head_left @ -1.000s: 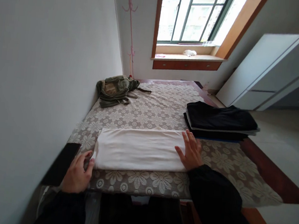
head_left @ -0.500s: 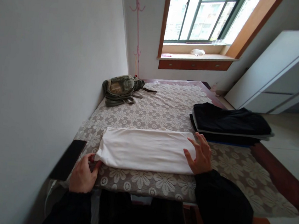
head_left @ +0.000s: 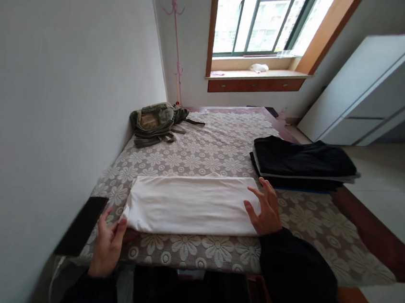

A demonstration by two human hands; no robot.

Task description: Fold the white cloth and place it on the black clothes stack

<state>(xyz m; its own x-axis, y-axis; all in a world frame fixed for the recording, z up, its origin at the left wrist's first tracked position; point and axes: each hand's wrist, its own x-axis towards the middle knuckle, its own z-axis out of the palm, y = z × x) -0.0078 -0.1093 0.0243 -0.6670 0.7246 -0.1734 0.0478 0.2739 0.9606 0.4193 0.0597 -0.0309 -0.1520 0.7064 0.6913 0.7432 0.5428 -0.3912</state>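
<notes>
Light source: window, panes overexposed. Room interior dim. White cloth: soft shading. Black clothes: low detail. Wide-angle distortion: cabinet leans. Upper right corner dark.

Before me is a desk, mostly under a flower-patterned cloth. On this cloth lie a green backpack at ten o'clock, a dark folded pile at three, a white folded fabric at six; a flat black object at eight.

White cloth, grey-brown cover in pale floral pattern, olive backpack, pink rack
</notes>
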